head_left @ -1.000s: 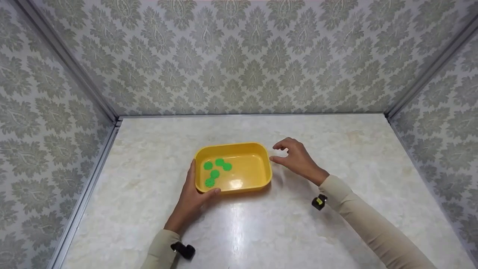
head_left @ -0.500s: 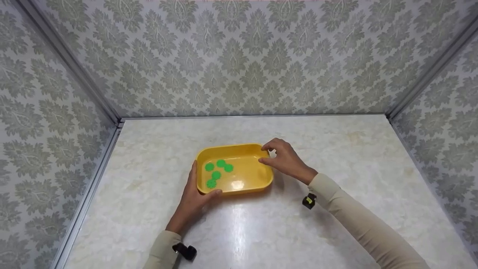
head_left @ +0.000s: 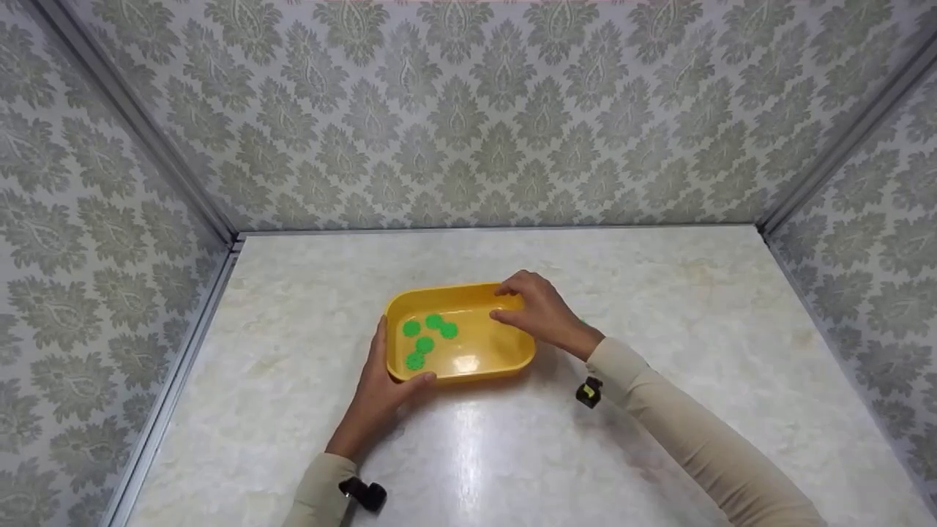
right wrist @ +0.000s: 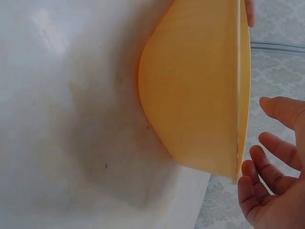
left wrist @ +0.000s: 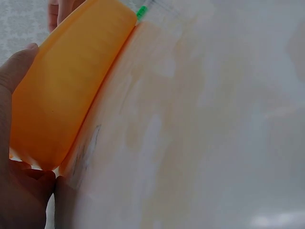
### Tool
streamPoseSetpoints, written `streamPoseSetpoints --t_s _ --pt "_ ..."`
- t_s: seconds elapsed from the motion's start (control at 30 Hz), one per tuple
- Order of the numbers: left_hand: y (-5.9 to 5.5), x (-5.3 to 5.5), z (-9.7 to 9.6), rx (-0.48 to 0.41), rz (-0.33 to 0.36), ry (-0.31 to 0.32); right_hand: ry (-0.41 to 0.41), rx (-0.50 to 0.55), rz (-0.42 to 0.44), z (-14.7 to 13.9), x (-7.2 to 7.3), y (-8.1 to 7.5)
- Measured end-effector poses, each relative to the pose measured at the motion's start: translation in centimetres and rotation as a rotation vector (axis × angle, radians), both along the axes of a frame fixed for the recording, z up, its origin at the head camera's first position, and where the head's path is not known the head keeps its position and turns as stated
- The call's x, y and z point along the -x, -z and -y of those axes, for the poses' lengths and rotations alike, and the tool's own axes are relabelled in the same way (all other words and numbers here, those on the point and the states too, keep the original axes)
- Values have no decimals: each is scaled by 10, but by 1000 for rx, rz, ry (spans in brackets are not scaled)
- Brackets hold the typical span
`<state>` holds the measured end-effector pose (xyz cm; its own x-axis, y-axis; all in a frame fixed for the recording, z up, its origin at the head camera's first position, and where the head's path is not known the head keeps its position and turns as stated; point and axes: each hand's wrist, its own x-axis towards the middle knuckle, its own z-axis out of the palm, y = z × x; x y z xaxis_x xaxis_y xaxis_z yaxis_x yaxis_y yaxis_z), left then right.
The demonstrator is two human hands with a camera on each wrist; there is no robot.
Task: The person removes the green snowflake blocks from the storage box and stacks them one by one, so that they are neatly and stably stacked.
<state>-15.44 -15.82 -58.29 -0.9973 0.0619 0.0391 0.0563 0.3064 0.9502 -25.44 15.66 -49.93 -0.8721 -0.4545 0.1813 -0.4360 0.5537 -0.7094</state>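
Note:
A yellow plastic basin [head_left: 476, 359] rests on the table in the head view. Several small green discs with notched edges [head_left: 424, 345] lie on its floor, towards the left. My left hand [head_left: 375, 391] grips the basin's left end, thumb at the front rim and fingers along the side. Above the right end hovers my right hand [head_left: 542, 311], thumb and fingers spread apart with nothing between them. In the right wrist view its fingers [right wrist: 257, 181] curve loosely beside the rim. Another green piece [left wrist: 141, 13] shows past the basin's far end in the left wrist view.
The pale marbled table [head_left: 659, 293] meets a patterned wall [head_left: 476, 146] at the back, with further patterned panels on both sides. Black wrist cameras [head_left: 364, 495] sit on both sleeves.
My right hand has moved left from beside the basin to over its right end. A bit of green now shows behind the right wrist. My left hand keeps its hold.

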Motion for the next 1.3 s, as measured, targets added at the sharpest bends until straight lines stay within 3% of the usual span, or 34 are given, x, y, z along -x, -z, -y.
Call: streamPoseSetpoints --t_s 0.43,1.07,1.3 --pt "-1 1 -2 -12 31 -9 -30 -52 3 25 5 3" --pt "-2 -1 -2 -7 21 -2 -215 -295 57 53 19 -4" --pt "-1 -1 1 -21 24 7 -285 -329 79 59 25 -11"
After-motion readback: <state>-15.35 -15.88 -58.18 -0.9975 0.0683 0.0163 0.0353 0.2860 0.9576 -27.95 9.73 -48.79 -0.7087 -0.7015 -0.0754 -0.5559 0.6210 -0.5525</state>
